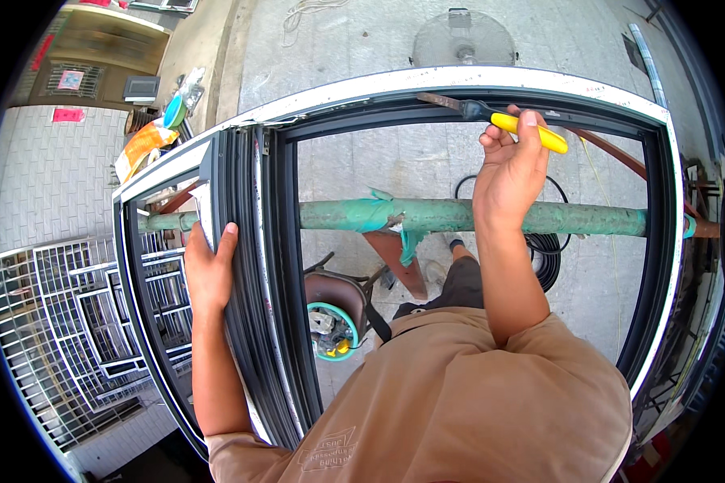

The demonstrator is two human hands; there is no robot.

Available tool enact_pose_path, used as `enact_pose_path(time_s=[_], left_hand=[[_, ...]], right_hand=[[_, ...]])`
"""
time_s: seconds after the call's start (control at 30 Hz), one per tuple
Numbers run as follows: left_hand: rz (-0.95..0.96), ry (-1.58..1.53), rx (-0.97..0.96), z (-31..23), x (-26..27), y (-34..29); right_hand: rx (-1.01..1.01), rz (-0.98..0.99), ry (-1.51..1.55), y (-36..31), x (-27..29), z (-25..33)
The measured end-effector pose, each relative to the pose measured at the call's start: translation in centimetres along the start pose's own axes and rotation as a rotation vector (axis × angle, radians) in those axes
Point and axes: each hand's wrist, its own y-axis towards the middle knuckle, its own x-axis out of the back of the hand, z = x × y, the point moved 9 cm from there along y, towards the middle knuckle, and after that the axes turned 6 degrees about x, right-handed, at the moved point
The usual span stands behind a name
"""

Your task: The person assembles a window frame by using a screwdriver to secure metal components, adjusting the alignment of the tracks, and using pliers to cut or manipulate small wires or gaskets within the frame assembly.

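The right hand [507, 181] is curled around one yellow-handled, flat-bladed tool [477, 111], its blade over the far rail of one two-opening window frame [459, 78]. The left hand [210, 270], half-curled, lies along one dark mullion [246, 258]; I cannot tell whether it grips. One green pipe [451, 214] crosses beneath both openings. Below: one black coil [551, 266], one turquoise tub [355, 326]. Beyond: one fan [463, 40].

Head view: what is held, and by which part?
The right hand holds the bladed tool by its yellow handle. The left hand touches the dark frame bar; grip unclear.
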Motion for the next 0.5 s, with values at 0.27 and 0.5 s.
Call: enact_pose_path(time_s=[0.27, 0.5], left_hand=[[0.003, 0.017, 0.037, 0.6, 0.1, 0.0], [-0.037, -0.005, 0.019, 0.2, 0.2, 0.0]], right_hand=[[-0.124, -0.019, 0.075, 0.3, -1.7, -2.6], [-0.124, 0.051, 0.063, -0.4, -2.6, -2.9]])
